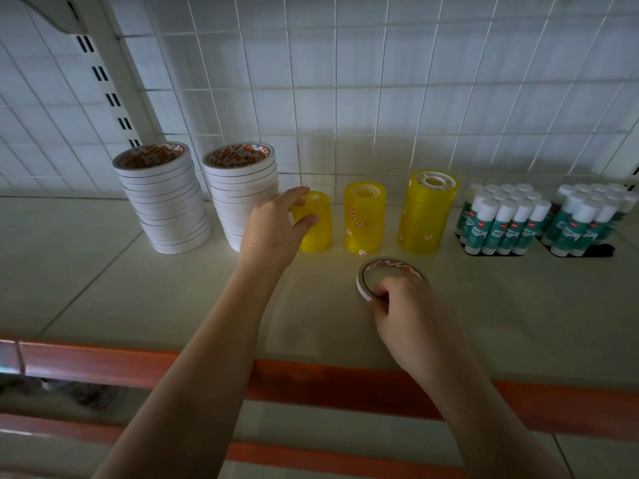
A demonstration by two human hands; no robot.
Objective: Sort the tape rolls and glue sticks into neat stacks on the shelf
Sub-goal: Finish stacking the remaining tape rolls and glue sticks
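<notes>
My left hand (pixel 276 223) grips the leftmost stack of yellow tape rolls (pixel 316 233) near its top, thumb in front and fingers behind. My right hand (pixel 401 305) pinches the near edge of a single white tape roll (pixel 366 281) lying flat on the shelf (pixel 103 271). Two tall stacks of white tape rolls (pixel 166 202) (pixel 238 188) stand at the back left. A second yellow stack (pixel 363 219) and a wider yellow stack (pixel 427 212) stand to the right. Two packs of glue sticks (pixel 501 219) (pixel 584 219) stand upright at the far right.
A white wire grid (pixel 345 81) backs the shelf, with a slotted upright post (pixel 103 74) at the left. An orange front rail (pixel 311 385) edges the shelf below my arms. A lower shelf with another orange rail (pixel 311 458) shows beneath.
</notes>
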